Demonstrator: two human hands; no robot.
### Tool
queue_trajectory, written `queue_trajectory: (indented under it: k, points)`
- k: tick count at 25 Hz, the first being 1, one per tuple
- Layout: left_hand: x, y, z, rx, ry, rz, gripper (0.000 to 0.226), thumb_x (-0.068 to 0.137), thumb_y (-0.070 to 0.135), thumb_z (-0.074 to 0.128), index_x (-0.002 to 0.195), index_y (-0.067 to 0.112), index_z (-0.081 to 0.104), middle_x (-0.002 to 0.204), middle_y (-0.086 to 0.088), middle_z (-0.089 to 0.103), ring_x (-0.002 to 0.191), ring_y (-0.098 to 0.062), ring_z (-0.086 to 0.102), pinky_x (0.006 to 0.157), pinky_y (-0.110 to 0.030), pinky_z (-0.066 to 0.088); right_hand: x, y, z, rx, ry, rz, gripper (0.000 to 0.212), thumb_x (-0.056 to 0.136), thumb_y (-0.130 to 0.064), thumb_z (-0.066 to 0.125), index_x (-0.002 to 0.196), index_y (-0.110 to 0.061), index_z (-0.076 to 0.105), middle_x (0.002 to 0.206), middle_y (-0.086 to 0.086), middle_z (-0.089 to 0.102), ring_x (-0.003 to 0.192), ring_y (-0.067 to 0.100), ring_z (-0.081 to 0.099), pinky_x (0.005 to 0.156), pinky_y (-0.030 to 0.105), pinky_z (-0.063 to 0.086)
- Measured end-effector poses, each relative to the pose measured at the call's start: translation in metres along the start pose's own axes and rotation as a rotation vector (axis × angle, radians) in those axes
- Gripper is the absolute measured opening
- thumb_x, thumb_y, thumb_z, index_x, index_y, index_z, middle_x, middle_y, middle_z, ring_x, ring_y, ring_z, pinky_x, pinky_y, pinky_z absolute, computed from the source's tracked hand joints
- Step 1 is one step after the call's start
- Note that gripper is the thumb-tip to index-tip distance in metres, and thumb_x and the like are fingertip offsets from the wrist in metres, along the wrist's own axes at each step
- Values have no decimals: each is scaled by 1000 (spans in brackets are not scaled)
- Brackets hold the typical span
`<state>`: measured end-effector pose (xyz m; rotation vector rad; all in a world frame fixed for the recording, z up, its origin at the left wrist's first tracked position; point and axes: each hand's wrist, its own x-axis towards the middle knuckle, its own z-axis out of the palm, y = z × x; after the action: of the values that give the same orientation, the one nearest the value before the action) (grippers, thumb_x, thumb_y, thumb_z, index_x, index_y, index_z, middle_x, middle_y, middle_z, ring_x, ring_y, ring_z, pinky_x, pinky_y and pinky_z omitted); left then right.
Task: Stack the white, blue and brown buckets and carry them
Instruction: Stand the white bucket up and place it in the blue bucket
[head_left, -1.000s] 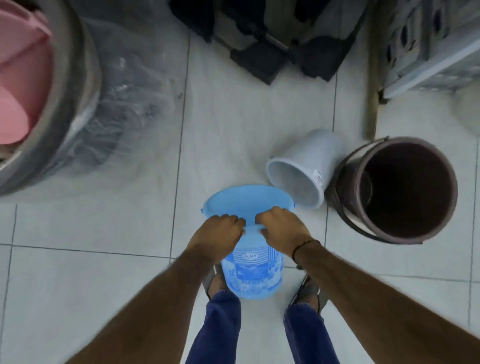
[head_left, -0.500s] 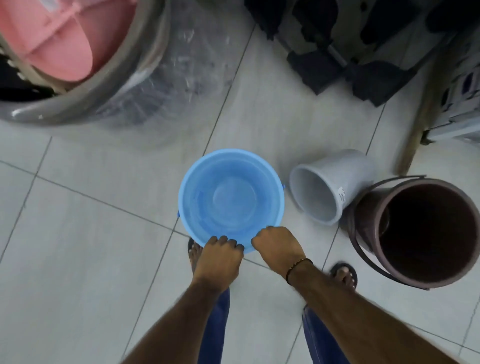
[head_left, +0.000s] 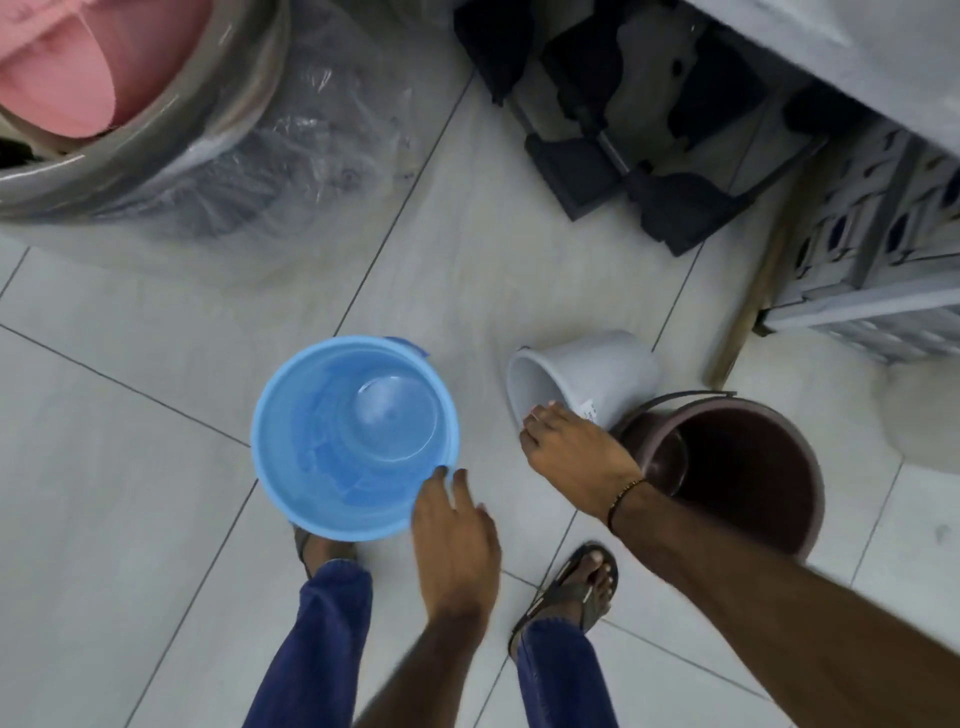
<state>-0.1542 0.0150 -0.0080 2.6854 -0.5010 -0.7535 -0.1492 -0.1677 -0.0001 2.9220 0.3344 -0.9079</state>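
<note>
Nearest the camera, two legs in blue trousers stand on the pale tiled floor, the feet in sandals. Just ahead, the left hand reaches to the near right rim of the blue bucket; its fingertips lie at the rim, the fingers loosely spread, and whether the grip is pinching the rim cannot be told. The blue bucket stands upright on the floor, mouth up, empty. To its right, the right hand, a thin band on its wrist, rests its fingers on the lower rim of the white bucket, which lies on its side with its mouth facing left; the grip looks loosely open, not clamped. Touching the white bucket on its right, the brown bucket stands upright, its wire handle raised behind. Farther off lie a plastic-wrapped tub holding pink ware, black pieces, and a grey crate.
</note>
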Motion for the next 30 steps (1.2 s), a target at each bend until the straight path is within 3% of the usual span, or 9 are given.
queue_trajectory:
  k: [2,5,8,10,13,16,21,26,30]
  points:
    - [12,49,25,-250,-70,28,42,93,18,61,133,11,51,130,-9,57,117,-25,55,98,-38,50,11,36,2,-121,-71,-8,42,100,-2,42,141,4,44,148,25,44,142,39,31,121,53,19]
    - [43,106,75,-636,-274,-263,50,100,27,55,146,15,40,143,-5,52,130,-21,49,106,-29,42,39,70,20,-323,-227,-83,38,103,-13,44,139,-7,53,154,17,40,150,36,16,121,59,10]
    - [77,120,114,-845,-325,-396,35,101,22,52,136,16,53,135,-5,63,123,-22,57,92,-17,40,63,87,37,-396,-234,-156,27,100,-10,48,119,-13,67,131,11,65,145,35,30,120,60,14]
    - [90,114,124,-770,-279,-388,22,100,17,51,117,13,65,119,-6,73,109,-23,66,81,-19,44,70,89,38,-368,-180,-177,26,97,-3,49,106,-14,70,113,7,73,130,33,49,120,57,18]
    - [98,103,121,-740,-277,-369,16,96,14,57,100,10,71,102,-10,78,96,-26,70,71,-21,45,71,83,34,-354,-244,-163,24,100,-12,50,113,-16,70,119,6,72,136,35,43,119,59,17]
    - [111,98,98,-640,-271,-258,16,94,14,60,93,8,74,96,-11,79,91,-28,71,70,-29,50,70,89,23,-288,-170,-166,25,99,-9,49,107,-16,72,113,7,74,126,33,52,119,63,14]
    - [134,88,51,-340,5,55,17,94,10,59,102,10,74,100,-10,76,91,-26,69,80,-35,56,67,122,-5,-134,-46,11,28,92,-1,51,95,-20,72,94,4,73,100,27,65,120,57,18]
    - [155,59,50,115,-152,389,21,96,16,60,113,16,72,108,-5,75,95,-25,70,85,-34,58,50,106,45,104,-71,186,27,91,-4,55,107,-19,70,107,5,72,102,27,68,118,42,30]
    - [148,37,77,449,-251,545,30,95,17,62,124,15,64,122,-6,69,111,-23,63,106,-33,47,42,80,103,162,-106,177,23,89,-6,58,104,-17,70,103,6,72,100,27,66,111,38,38]
